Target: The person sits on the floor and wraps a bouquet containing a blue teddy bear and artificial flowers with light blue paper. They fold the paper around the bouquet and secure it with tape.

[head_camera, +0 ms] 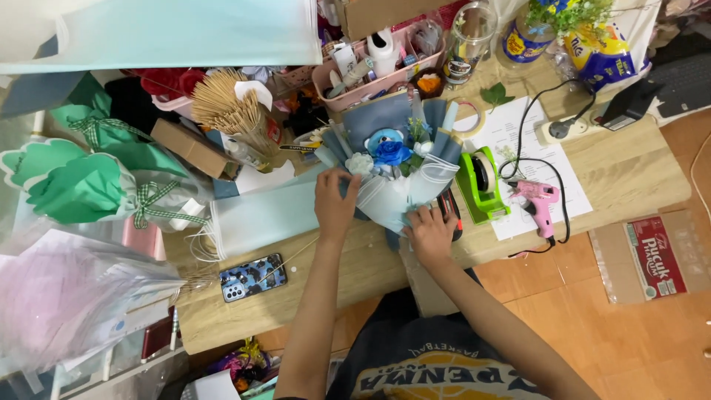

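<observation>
A small bouquet (396,159) lies on the wooden table (629,174), wrapped in grey-blue and pale blue paper, with a blue flower, a white flower and a blue plush figure inside. My left hand (335,201) grips the wrapping on the bouquet's left side. My right hand (431,233) presses on the lower right of the wrapping, near its narrow base. Both hands touch the paper.
A green tape dispenser (483,181) and a pink glue gun (539,204) lie right of the bouquet, with cables and a power strip (564,127). A phone (252,278) sits at the table's front left. Pale blue paper sheets (263,218), wooden skewers (233,107), a pink tray (370,70) and green wrapped bouquets (89,181) crowd the left and back.
</observation>
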